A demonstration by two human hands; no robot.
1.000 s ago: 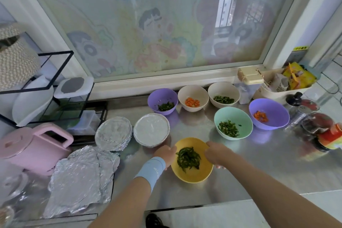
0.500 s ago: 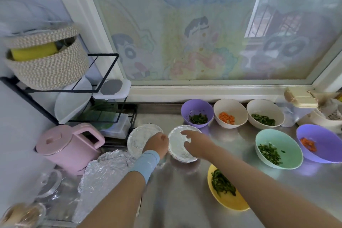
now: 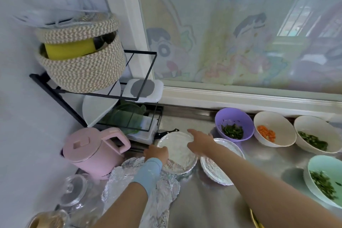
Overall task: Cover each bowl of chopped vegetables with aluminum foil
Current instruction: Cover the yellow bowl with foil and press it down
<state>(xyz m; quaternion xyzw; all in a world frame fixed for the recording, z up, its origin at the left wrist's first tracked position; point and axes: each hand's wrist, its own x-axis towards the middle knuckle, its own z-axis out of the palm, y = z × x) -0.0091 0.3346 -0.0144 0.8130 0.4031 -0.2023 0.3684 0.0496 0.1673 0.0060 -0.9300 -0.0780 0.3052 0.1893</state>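
Two foil-covered bowls stand side by side on the steel counter. My left hand [image 3: 156, 152] grips the near left rim of the left foil-covered bowl [image 3: 177, 155]. My right hand [image 3: 200, 140] rests on that bowl's right rim, its forefinger stretched out over the far edge. The second foil-covered bowl [image 3: 220, 172] lies partly under my right forearm. Loose foil sheets [image 3: 164, 190] lie crumpled under my left wrist. Uncovered are a purple bowl of greens [image 3: 234, 116], a white bowl of carrot [image 3: 277, 126], a white bowl of greens [image 3: 318, 131] and a mint bowl of greens [image 3: 322, 166].
A pink kettle [image 3: 94, 151] stands left of the foil. Behind it is a black wire rack [image 3: 129, 96] with a woven basket [image 3: 81, 61] and plates. Glass lids [image 3: 74, 190] sit at the near left. A yellow bowl's edge [image 3: 256, 221] shows under my right arm.
My view has swung left and the yellow bowl has dropped to the frame's bottom edge. Both hands left the yellow bowl, reached the covered bowls, then shifted left onto the left one.
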